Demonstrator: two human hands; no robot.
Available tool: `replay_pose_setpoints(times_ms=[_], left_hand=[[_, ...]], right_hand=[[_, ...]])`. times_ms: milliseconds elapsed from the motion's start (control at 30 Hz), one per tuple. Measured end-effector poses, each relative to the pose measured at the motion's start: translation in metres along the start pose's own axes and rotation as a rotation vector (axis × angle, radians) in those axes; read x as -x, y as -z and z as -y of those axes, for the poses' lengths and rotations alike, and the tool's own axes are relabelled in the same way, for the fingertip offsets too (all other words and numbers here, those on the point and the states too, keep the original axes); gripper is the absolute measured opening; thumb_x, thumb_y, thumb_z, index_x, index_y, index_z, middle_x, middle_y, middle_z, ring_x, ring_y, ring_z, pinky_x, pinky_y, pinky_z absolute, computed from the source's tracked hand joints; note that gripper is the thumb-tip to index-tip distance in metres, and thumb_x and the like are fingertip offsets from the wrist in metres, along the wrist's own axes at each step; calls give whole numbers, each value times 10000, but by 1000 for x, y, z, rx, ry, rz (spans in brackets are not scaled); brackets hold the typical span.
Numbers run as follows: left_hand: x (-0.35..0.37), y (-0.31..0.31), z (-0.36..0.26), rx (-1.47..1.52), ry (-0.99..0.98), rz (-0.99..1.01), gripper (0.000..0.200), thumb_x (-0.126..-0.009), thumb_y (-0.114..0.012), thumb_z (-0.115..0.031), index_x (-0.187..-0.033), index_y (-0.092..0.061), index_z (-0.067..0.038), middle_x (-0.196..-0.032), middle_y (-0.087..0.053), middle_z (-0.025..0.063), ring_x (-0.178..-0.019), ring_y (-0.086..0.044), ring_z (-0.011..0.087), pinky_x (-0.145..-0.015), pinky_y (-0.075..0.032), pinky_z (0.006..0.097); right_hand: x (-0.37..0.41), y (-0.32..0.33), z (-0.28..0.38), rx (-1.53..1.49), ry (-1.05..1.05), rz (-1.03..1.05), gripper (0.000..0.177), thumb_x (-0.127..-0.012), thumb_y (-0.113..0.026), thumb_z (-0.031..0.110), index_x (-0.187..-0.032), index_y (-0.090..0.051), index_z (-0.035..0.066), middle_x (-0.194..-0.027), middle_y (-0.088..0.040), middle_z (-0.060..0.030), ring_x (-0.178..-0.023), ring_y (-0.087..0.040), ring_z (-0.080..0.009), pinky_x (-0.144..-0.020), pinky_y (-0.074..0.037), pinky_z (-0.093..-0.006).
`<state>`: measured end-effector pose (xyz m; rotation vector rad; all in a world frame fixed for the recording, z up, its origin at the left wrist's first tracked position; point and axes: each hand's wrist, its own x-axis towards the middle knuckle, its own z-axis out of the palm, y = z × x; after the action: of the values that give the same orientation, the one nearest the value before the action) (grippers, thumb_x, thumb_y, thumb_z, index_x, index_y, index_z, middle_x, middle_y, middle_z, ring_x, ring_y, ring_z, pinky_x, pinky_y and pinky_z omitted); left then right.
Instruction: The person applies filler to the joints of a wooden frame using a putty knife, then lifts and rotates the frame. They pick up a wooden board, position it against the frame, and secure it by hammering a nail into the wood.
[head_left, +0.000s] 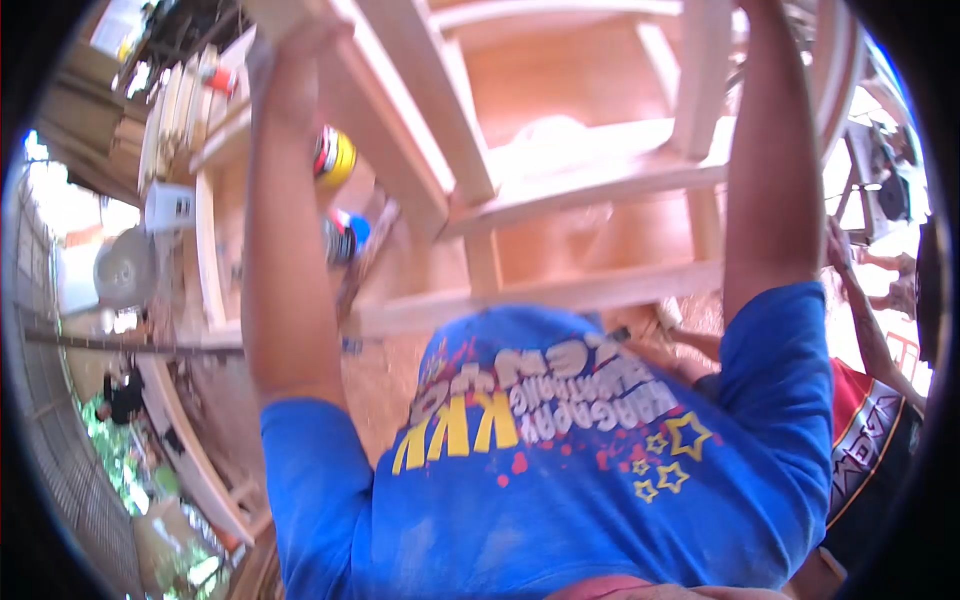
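Observation:
A pale, unpainted wooden furniture frame, made of beams and panels, fills the upper middle. My left arm stretches up along its left side, and my left hand, somewhat blurred, appears closed around the outer slanted beam. My right arm reaches up past the frame's right side. Its hand lies beyond the top edge, so what it touches is hidden. Behind my left forearm are a yellow and red can and a dark container with a blue top.
Another person's arm and a red and black garment are close on my right. To the left are a white container, stacked wood strips and a grey rounded object. A long curved board lies lower left.

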<state>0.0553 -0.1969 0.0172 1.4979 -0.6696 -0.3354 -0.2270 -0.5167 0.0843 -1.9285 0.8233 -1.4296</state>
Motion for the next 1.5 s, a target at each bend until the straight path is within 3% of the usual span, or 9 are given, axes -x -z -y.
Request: replay_pose_setpoints(times_ms=[67,200,333,467,733,1000,1200,1300,1500], left_hand=[[4,-11,-15,33,11,63,365,-821,-757,-125,-1149,-663,6,-1010,-693,96,-961,-701,232,-849,-570,398],[-16,-13,-11,-37,131,8,394,-842,-745,-164,-1184,-646,4,-1010,-686,99,-953,-703,243,-854,-581,403],[-44,12,26,166,335,164,425,-854,-714,-190,-1218,-640,16,-1069,-693,146,-955,-715,279,-861,-607,420],[-56,34,56,164,338,298,476,-820,-698,-202,-1228,-644,37,-1076,-702,186,-926,-728,279,-814,-623,417],[-23,6,44,-207,529,81,250,-658,-757,-195,-845,-740,-30,-824,-665,82,-691,-613,165,-602,-450,280],[-19,-6,94,131,617,96,251,-666,-724,-58,-902,-661,-1,-774,-643,61,-685,-603,147,-639,-480,288],[-16,-6,110,55,644,117,182,-682,-719,-94,-831,-650,-16,-743,-609,39,-645,-555,127,-567,-439,294],[-15,-3,106,-5,712,145,183,-674,-722,-69,-833,-647,-19,-725,-593,23,-632,-524,105,-552,-397,280],[-10,-4,114,-6,604,128,259,-780,-774,-228,-923,-730,-17,-735,-632,16,-640,-563,97,-625,-449,243]], right_hand=[[-56,-18,-97,72,384,-126,703,-694,-812,-5,-1339,-532,21,-1191,-643,-161,-1069,-657,-293,-809,-594,-379],[-22,-15,6,-5,-212,160,716,-665,-815,65,-1325,-538,37,-1171,-660,-180,-1094,-653,-293,-929,-545,-439],[-39,-61,-71,157,21,143,691,-704,-805,86,-1342,-540,89,-1170,-674,-142,-1050,-669,-314,-916,-566,-422],[-12,-63,-53,219,-231,201,738,-669,-841,158,-1355,-588,54,-1178,-685,-222,-1008,-703,-334,-869,-579,-385],[17,-86,-84,316,-383,374,728,-658,-807,120,-1347,-591,31,-1178,-699,-223,-1078,-691,-349,-871,-578,-412],[44,-94,-145,442,-485,473,815,-663,-817,150,-1412,-533,-2,-1312,-638,-235,-1186,-652,-363,-999,-542,-415],[57,-98,-144,528,-510,497,777,-682,-808,108,-1404,-540,4,-1213,-678,-209,-1002,-701,-292,-844,-579,-399],[53,-95,-141,473,-603,555,864,-679,-825,185,-1464,-508,11,-1326,-636,-234,-1201,-651,-344,-994,-548,-410],[60,-87,-152,315,-629,492,584,-856,-781,307,-1336,-629,11,-1155,-725,-154,-1007,-699,-234,-879,-571,-368]])
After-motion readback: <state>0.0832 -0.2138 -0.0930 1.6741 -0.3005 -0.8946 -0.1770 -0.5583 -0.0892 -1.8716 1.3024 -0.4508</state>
